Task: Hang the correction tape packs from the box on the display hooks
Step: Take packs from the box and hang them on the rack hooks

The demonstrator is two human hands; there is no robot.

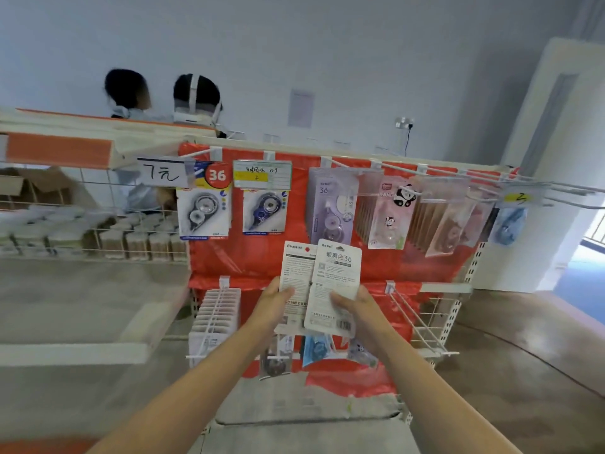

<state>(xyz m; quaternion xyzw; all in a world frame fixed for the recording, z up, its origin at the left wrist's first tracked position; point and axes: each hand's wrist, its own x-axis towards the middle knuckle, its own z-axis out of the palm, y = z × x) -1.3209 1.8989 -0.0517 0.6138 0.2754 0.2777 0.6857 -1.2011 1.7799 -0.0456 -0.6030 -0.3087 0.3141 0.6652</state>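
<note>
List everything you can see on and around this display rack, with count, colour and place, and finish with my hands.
held packs: two, white backs facing the camera, overlapping, in front of the red panel
red panel: one, behind the hooks
blue-and-white packs: two hooks' worth, upper left
lilac pack: front of a stack, upper middle
pink panda pack: front of a stack, upper right
price sign: one, white, handwritten, upper left
empty hooks: white wire, lower right
wire basket: one, white, left
people: two, behind the rack
left hand: grip on the left pack
right hand: grip on the right pack
</note>
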